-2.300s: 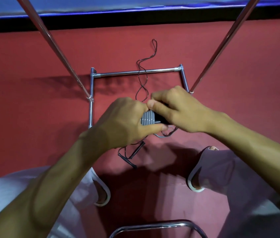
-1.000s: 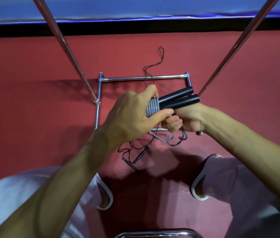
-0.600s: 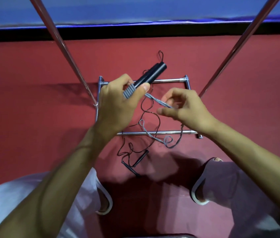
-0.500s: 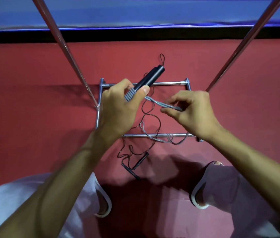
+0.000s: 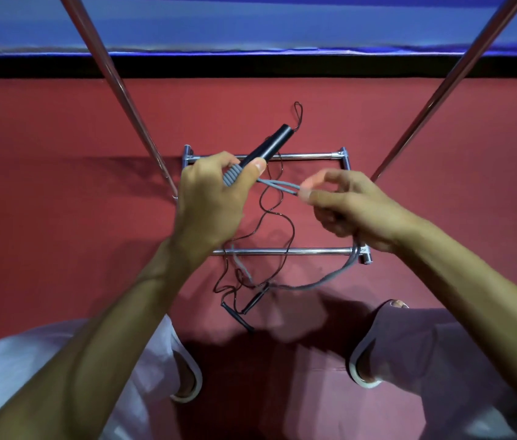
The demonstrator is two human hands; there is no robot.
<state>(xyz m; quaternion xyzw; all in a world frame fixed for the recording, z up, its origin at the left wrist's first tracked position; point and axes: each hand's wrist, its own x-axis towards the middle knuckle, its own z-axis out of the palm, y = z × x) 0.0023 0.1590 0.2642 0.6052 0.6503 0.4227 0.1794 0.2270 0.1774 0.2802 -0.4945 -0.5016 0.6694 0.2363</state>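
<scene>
The black handle (image 5: 269, 146) with grey ribbed collar is gripped in the left hand (image 5: 211, 204), its tip tilted up and away, above the red floor (image 5: 60, 217). The grey cord (image 5: 279, 186) leaving it is pinched between thumb and forefinger of the right hand (image 5: 346, 208); slack trails down over the chrome frame (image 5: 314, 251).
</scene>
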